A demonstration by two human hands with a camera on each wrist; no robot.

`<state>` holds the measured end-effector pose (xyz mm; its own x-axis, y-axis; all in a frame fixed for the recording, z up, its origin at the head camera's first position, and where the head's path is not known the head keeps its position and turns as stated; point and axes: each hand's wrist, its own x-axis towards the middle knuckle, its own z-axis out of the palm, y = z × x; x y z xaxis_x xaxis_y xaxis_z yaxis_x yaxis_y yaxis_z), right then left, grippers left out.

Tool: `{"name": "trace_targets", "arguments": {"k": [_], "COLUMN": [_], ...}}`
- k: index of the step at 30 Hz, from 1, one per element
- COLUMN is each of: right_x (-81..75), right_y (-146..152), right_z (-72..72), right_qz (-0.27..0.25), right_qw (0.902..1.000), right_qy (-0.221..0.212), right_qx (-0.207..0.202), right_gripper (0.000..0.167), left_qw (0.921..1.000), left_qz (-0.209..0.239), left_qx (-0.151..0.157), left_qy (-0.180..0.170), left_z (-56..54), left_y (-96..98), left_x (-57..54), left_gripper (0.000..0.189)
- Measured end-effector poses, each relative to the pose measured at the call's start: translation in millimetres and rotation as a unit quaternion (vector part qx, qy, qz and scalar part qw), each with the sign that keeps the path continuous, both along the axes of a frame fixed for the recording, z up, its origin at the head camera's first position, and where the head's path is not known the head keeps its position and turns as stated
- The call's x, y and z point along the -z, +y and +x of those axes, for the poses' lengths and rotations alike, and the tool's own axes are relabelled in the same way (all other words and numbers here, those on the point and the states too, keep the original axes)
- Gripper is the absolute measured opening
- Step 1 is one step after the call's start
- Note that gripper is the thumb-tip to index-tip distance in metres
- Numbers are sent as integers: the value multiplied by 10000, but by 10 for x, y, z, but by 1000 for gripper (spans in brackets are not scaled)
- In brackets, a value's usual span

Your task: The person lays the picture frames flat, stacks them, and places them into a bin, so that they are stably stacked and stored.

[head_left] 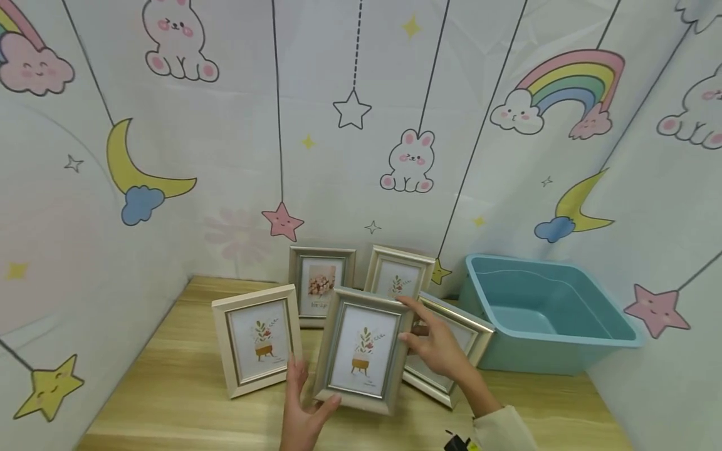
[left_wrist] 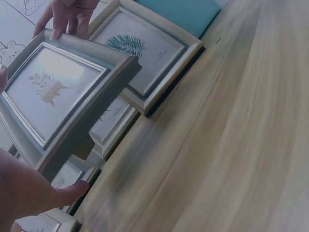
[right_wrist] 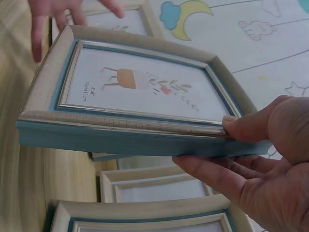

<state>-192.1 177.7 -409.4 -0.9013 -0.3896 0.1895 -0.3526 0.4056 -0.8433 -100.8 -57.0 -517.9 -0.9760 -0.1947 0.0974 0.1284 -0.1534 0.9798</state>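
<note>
My right hand (head_left: 442,351) pinches a silver-beige picture frame (head_left: 363,354) by its upper right side, thumb on the front edge and fingers behind. The frame is tilted and held up off the table, its picture a plant in an orange-brown footed pot. By its lower left corner is my left hand (head_left: 301,410), fingers spread and thumb extended; the right wrist view shows these fingers (right_wrist: 72,12) apart and straight. Just left of that hand stands a cream picture frame (head_left: 262,344). Behind my right hand, another frame with a green leaf picture (left_wrist: 145,53) leans at an angle.
Two more frames stand at the back, one with a pink flower picture (head_left: 321,285) and one cream-coloured frame (head_left: 397,275). A teal plastic bin (head_left: 541,354) sits at the right on the wooden table (head_left: 169,382). A cartoon-printed sheet (head_left: 225,156) surrounds the table's back and sides.
</note>
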Motion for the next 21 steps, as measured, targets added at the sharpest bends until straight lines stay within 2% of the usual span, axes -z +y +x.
{"name": "trace_targets", "arguments": {"k": [3,5,7,9,11,12,14,15,16,17,18,19,20,21], "right_x": [-88,-141,-181,-205,-216,-219,-221,-223,-221,-220,-219,-215,-210,-202], "right_y": [29,42,53,65,76,80,86,88,87,86,84,83,82,81], "right_z": [52,81,103,121,134,140,153,163,171,181,192,200,207,213], "right_qz": [-388,-598,-859,-1089,-1325,-1444,-1580,-1641,-1681,-1732,-1787,-1838,-1901,-1957], "right_qw": [9984,9964,9935,9901,9860,9836,9802,9787,9775,9761,9748,9732,9715,9699], "right_qy": [-412,-583,-726,-832,-921,-961,-1012,-1026,-1035,-1037,-1037,-1054,-1071,-1083], "right_qx": [57,114,192,297,428,496,633,687,749,801,848,889,921,963], "right_gripper": [69,70,71,71,72,73,73,73,74,74,74,74,74,74], "left_qw": [9994,9960,9850,9646,9356,9183,8658,8353,8015,7720,7485,7386,7474,7631], "left_qz": [299,886,1716,2591,3411,3774,4632,5010,5360,5625,5802,5861,5734,5561], "left_qx": [-148,-57,178,480,893,1155,1772,2098,2449,2739,2975,3093,3116,3067], "left_qy": [-7,35,73,118,178,311,669,849,1011,1121,1207,1236,1243,1201], "left_z": [39,56,68,71,70,71,61,53,47,39,31,27,27,32], "left_y": [23,36,45,54,56,56,57,59,60,63,65,70,73,75], "left_x": [-12,6,34,69,95,104,119,122,119,117,110,99,83,65], "left_gripper": [125,127,125,117,102,95,80,75,72,70,69,69,68,69]}}
